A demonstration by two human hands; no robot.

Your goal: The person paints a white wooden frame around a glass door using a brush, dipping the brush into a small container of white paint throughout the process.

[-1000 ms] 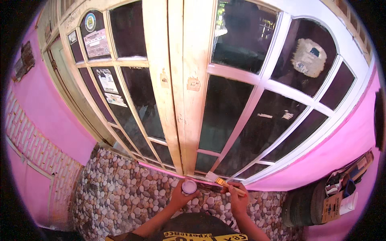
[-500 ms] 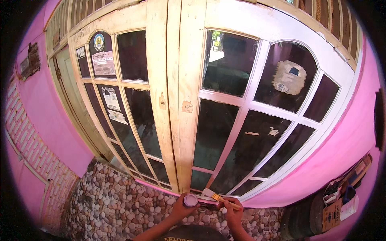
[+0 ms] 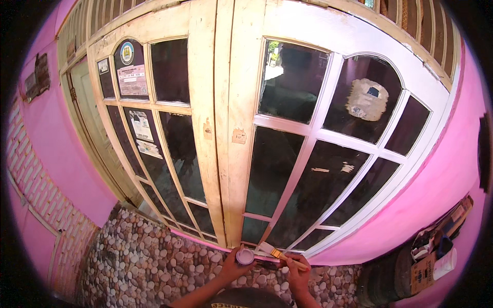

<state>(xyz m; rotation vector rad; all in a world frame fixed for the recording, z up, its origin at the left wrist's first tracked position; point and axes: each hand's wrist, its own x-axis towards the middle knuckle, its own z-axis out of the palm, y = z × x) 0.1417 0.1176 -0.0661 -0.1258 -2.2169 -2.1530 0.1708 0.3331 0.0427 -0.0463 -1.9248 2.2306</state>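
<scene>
My left hand (image 3: 234, 264) is closed around a small round cup of pale paint (image 3: 245, 256), low in front of the windows. In my right hand (image 3: 298, 272) is a paintbrush (image 3: 280, 254), gripped by its wooden handle and pointing left. Its whitish bristles lie against or just before the bottom of the right window frame (image 3: 316, 131); I cannot tell if they touch. The right part of this frame is white, while its left upright is cream and worn. Beside it stands the cream left window frame (image 3: 201, 77), with stickers on its panes.
Pebble-patterned flooring (image 3: 149, 256) lies below. At the lower right, a dark drum (image 3: 382, 280) stands by a cardboard box (image 3: 423, 274) and a white cup (image 3: 446, 262). Pink walls (image 3: 72, 149) flank the windows, and a cream door (image 3: 95, 118) is at the left.
The view has shifted very slightly. Both hands keep almost the same place, with the paint cup and the brush still held.
</scene>
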